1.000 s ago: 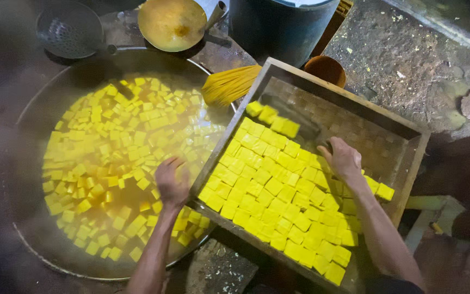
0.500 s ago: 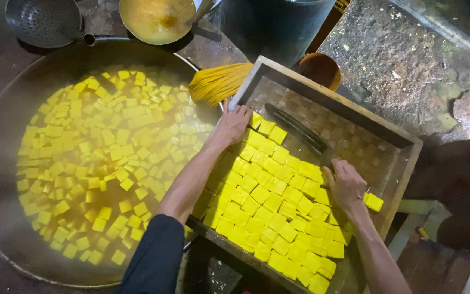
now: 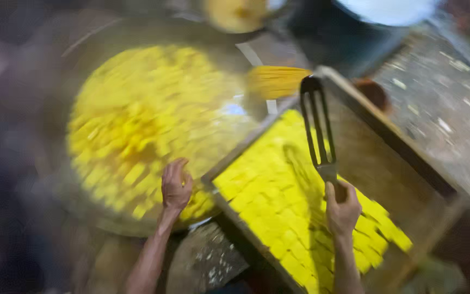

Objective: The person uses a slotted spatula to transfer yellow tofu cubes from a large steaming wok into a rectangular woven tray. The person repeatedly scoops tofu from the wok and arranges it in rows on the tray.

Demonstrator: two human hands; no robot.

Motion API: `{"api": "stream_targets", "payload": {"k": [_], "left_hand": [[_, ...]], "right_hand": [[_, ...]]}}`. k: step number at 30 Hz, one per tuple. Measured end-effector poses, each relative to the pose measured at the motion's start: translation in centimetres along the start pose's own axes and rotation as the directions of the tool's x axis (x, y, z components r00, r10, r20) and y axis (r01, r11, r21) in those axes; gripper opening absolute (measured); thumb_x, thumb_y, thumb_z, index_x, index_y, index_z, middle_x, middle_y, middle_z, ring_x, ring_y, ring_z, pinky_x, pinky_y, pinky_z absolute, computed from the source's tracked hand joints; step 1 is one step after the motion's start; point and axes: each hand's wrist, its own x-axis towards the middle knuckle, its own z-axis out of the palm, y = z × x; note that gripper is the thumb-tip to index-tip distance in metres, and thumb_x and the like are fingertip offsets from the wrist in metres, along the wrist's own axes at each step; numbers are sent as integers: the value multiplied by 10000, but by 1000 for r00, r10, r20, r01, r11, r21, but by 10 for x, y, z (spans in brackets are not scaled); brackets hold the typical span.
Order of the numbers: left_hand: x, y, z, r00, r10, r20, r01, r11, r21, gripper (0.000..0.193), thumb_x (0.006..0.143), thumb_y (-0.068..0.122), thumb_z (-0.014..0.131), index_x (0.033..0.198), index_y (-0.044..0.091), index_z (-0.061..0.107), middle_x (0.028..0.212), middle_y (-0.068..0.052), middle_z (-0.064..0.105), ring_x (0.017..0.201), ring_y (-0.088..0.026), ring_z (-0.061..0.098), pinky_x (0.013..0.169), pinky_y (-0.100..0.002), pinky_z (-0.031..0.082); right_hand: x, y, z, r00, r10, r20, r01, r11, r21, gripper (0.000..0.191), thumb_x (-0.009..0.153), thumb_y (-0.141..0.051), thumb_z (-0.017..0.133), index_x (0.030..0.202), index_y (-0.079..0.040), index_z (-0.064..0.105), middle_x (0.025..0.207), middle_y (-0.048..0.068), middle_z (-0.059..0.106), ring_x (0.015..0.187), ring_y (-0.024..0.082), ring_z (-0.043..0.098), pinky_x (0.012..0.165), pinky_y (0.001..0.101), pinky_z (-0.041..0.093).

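Head camera, and the picture is smeared with motion. The right hand point(image 3: 342, 209), lower right of centre, is closed around the handle of a dark slotted spatula point(image 3: 317, 126), blade raised above the yellow cubes point(image 3: 278, 207) packed in the wooden tray point(image 3: 409, 158). The left hand point(image 3: 175, 188), lower centre, rests with curled fingers by the tray's near corner, over the rim of the big pan point(image 3: 82, 212); whether it grips anything I cannot tell. I'd say the blade wants to go in flat and low under the cubes, the tray held steady. Yellow pieces point(image 3: 142, 125) fill the pan at left. A yellow bristle brush point(image 3: 276, 81) lies just beyond the tray's top edge; a dark bucket point(image 3: 349, 32) stands upper right.
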Motion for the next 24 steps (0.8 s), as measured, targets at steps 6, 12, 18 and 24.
{"api": "stream_targets", "payload": {"k": [6,12,18,24], "left_hand": [[-120,-118,-82,854,-518,55,497,842,209,443,991,260,566,1376,41,566,1429,-186,558,1349,-357,490,1122,-512,387],[-163,-156,-75,901,-405,155,339,882,328,551,1009,400,534,1405,17,529,1509,-225,482,1489,-382,343,1218,-510,277],[-161,-160,-75,876,-435,207,371,884,286,665,947,434,576,1402,-43,492,1576,-253,356,1492,-397,261,1200,-537,208],[-148,-146,-94,879,-427,212,383,897,222,618,945,421,609,1388,-2,525,1508,-267,404,1459,-406,314,1185,-552,256]], "right_hand": [[-98,-110,181,800,91,594,-471,708,526,259,1020,-216,678,1123,20,650,825,64,635,651,123,555,567,275,472],[-164,-97,311,603,192,774,-224,972,-67,439,953,-410,695,1083,8,735,890,140,754,795,211,695,721,366,544],[-163,-45,350,586,299,753,184,856,-483,536,891,-526,679,1072,-26,752,998,214,758,960,382,717,826,505,541],[-190,-47,397,599,459,656,-51,840,-540,516,902,-517,671,1110,-50,741,898,151,779,841,308,749,777,467,563]]}}
